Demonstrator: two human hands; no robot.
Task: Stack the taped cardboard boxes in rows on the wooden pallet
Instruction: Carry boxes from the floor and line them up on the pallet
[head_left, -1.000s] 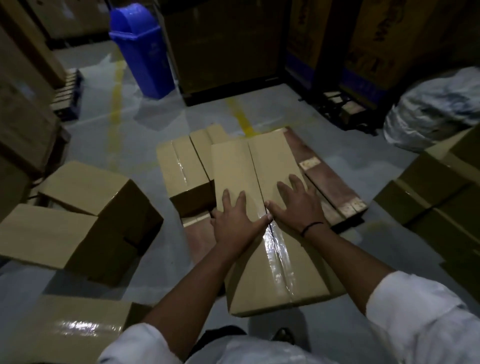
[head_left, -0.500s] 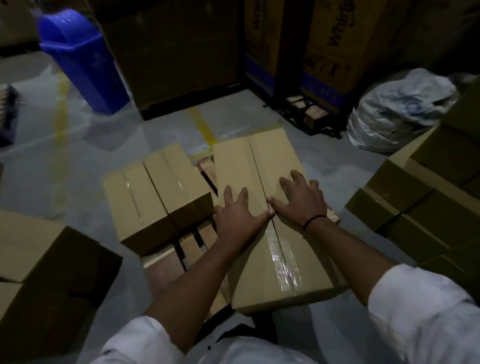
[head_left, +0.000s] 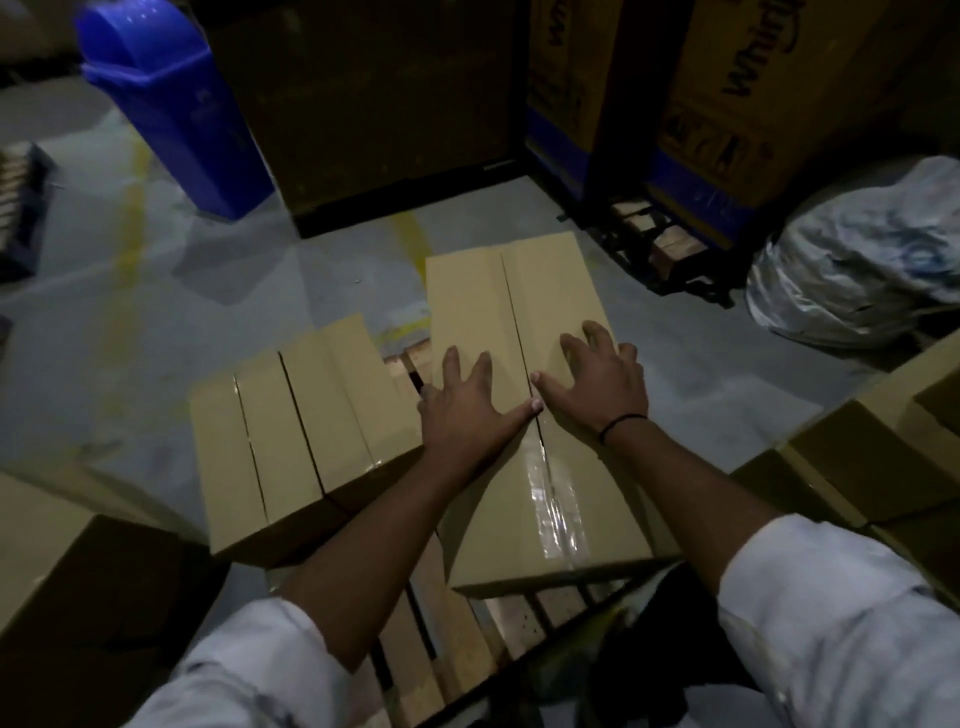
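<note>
A long taped cardboard box (head_left: 524, 306) lies on the wooden pallet (head_left: 447, 634), its clear tape running down the middle seam. My left hand (head_left: 467, 410) lies flat on its top, left of the seam, fingers spread. My right hand (head_left: 597, 384) presses flat on the top right of the seam, a black band at the wrist. The two thumbs nearly meet over the seam. To the left on the pallet sit two more taped boxes (head_left: 291, 431) side by side.
A blue bin (head_left: 171, 109) stands at the back left. Large dark cartons (head_left: 374, 104) line the back. A white sack (head_left: 862, 260) lies at the right. More boxes are stacked at the right (head_left: 883, 452) and lower left (head_left: 78, 597).
The box under my hands has slid further onto the pallet, beside the left boxes. The view has shifted, so the pallet boards show near my feet. Both hands stay flat on top.
</note>
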